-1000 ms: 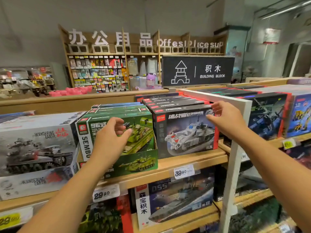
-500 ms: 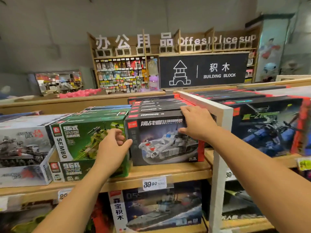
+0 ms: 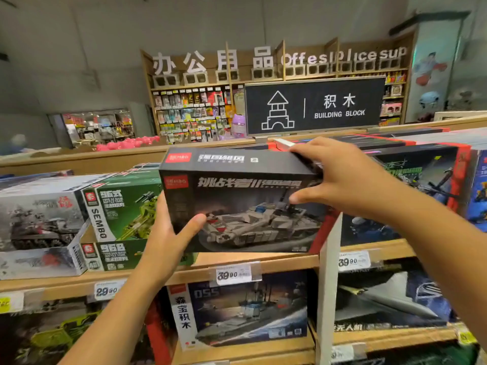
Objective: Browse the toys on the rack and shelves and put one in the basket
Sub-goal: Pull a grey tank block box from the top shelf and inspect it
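A black building-block box (image 3: 237, 201) with a grey tank picture is pulled out from the top shelf (image 3: 263, 262) and tilted toward me. My left hand (image 3: 168, 238) grips its lower left corner, thumb across the front face. My right hand (image 3: 340, 177) grips its upper right corner, fingers over the top edge and thumb on the front. No basket is in view.
Green tank boxes (image 3: 118, 206) and a grey tank box (image 3: 39, 217) stand to the left. A helicopter box (image 3: 411, 196) sits right of a white divider (image 3: 329, 272). A warship box (image 3: 245, 312) fills the lower shelf. A "Building Block" sign (image 3: 313, 106) stands behind.
Both hands have closed on the black tank box and drawn it forward off its stack toward me. The left hand moved from the green box to the black box's left corner.
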